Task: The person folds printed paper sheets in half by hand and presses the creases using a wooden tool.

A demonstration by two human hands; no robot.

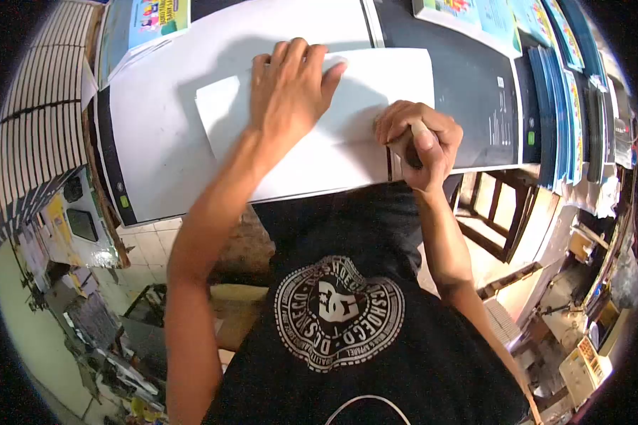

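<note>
White paper sheets lie on a large white printed sheet that covers the work surface. My left hand rests on the paper, its fingers spread and pointing toward the far edge. A folded or second white piece shows to the left of that hand. My right hand is closed around a small rounded, dark-bottomed object at the near right part of the paper. The fingers hide most of this object, so I cannot make out what it is.
Colourful booklets lie at the far left and far right. Blue booklet stacks stand along the right. Striped paper stacks fill the left. Below the surface's near edge is a wooden frame.
</note>
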